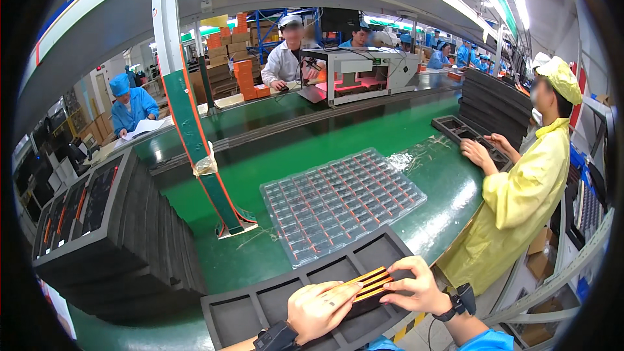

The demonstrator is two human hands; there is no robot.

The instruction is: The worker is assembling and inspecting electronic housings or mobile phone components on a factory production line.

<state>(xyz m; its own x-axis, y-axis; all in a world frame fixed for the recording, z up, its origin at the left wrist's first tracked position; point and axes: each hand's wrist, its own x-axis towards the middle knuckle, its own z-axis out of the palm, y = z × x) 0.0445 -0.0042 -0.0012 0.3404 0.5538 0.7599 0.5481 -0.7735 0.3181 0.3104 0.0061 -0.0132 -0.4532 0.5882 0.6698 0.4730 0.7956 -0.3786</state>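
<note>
1. Along the green bench (224, 265), under the room's lamps (522, 10), a clear tray (281, 221) lies flat.
2. A post (179, 110) stands between it and the foam stack (156, 253) at left.
3. At right, a yellow-clad worker (533, 166) handles a black frame (448, 125).
4. Nearest, the left hand (318, 310) and right hand (417, 289) together grip black-and-orange strips (372, 283) over the foam tray (279, 302); whether touching it, I can't tell.

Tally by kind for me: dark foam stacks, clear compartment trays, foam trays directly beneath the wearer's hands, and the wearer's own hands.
Dark foam stacks: 2 (left stack, right stack)
Clear compartment tray: 1
Foam tray beneath the hands: 1
Wearer's hands: 2 (left hand, right hand)
Total: 6
</note>
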